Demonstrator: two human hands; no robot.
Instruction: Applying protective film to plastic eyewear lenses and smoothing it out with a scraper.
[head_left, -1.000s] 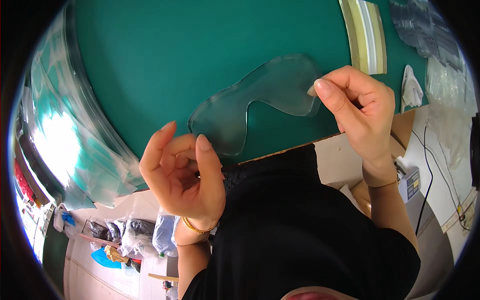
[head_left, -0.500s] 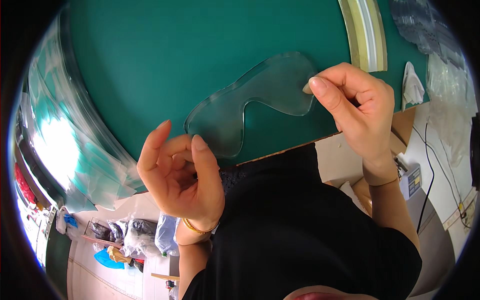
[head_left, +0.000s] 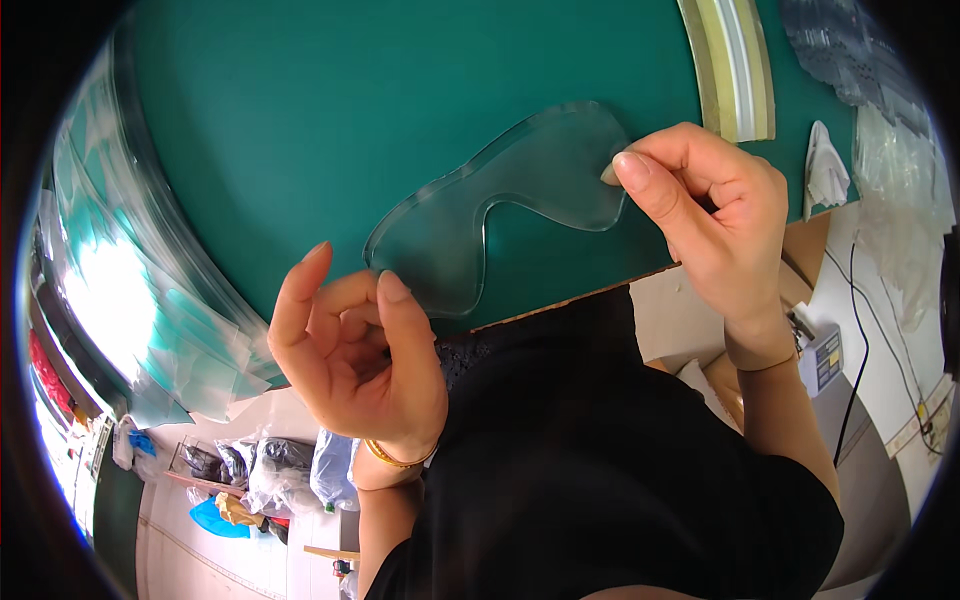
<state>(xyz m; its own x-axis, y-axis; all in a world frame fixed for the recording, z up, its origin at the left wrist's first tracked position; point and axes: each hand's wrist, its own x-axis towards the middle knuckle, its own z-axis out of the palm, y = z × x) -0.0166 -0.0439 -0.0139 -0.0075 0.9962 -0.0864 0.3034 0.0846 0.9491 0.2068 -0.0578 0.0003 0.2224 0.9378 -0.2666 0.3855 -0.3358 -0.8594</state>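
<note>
Between my two hands hangs a clear goggle lens (head_left: pixel 545 165), a wide curved sheet with a nose notch in its lower edge. My left hand (head_left: pixel 365 350) pinches its lower left end between thumb and a finger, with the index finger raised away. At the upper right end my right hand (head_left: pixel 705 195) grips the edge between thumb and fingertips. The lens is held tilted, its right end higher in view, above the green tabletop (head_left: pixel 400 80).
Stacked clear plastic sheets (head_left: pixel 150 290) cover the table's left side. A pale curved strip (head_left: pixel 735 70) lies at the far right, near a white cloth (head_left: pixel 826 170) and clear plastic bags (head_left: pixel 890 170). Bagged items (head_left: pixel 280 475) sit at lower left; a dark cable (head_left: pixel 855 370) hangs at right.
Both hands and the lens have shifted very slightly to the left. The pinch at each end of the lens is unchanged.
</note>
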